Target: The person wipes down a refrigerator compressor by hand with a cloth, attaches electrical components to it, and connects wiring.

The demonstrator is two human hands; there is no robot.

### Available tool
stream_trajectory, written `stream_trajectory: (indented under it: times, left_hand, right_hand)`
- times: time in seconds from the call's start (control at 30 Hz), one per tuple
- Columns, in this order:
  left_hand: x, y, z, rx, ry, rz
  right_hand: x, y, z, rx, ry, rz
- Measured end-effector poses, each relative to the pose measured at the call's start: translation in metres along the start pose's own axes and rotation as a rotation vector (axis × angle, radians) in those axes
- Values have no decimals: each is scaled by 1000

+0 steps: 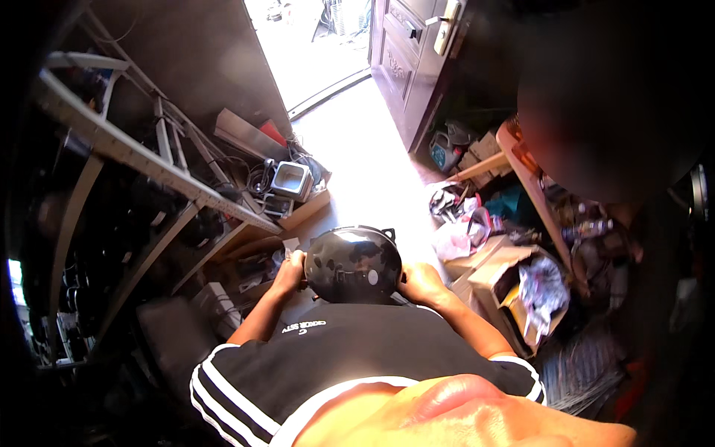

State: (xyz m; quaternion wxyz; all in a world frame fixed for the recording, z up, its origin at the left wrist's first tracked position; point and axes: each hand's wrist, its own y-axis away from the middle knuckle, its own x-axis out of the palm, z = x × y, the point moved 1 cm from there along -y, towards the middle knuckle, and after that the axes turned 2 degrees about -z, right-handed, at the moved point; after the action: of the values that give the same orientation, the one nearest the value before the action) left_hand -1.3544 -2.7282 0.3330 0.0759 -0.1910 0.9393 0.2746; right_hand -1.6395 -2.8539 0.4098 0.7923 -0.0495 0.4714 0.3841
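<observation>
In front of my chest is a glossy black rounded object, like a shell or housing, with a small looped tab at its upper right edge. Light and dark reflections show on its smooth face. My left hand is closed at its left side, fingers partly hidden behind it. On the opposite side, my right hand grips the right edge, its fingertips mostly out of sight. The object's underside and exact kind cannot be made out.
Metal shelving runs along the left. Ahead, a box holds metal parts beside the bright walkway to an open door. To the right stand an opened cardboard box with plastic inside and a wooden-framed rack with clutter.
</observation>
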Motion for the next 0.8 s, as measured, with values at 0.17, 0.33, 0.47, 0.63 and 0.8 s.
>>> stream_trajectory:
  times: [0.17,0.33,0.47,0.63,0.8]
  left_hand:
    - [-13,-147,-66,-183,158,47]
    - [-32,-292,-165,-185,211,-13]
    - [-50,-394,-204,-37,370,-199]
    - [-84,-500,-276,-143,417,-276]
    - [-153,-619,-306,-124,465,-272]
  right_hand:
    - [-69,-150,-30,-6,-42,28]
    - [-160,-326,-31,-17,11,5]
    - [-191,-486,-50,-194,70,-3]
    - [-256,-652,-29,-171,54,237]
    - [-308,-819,15,-287,108,294]
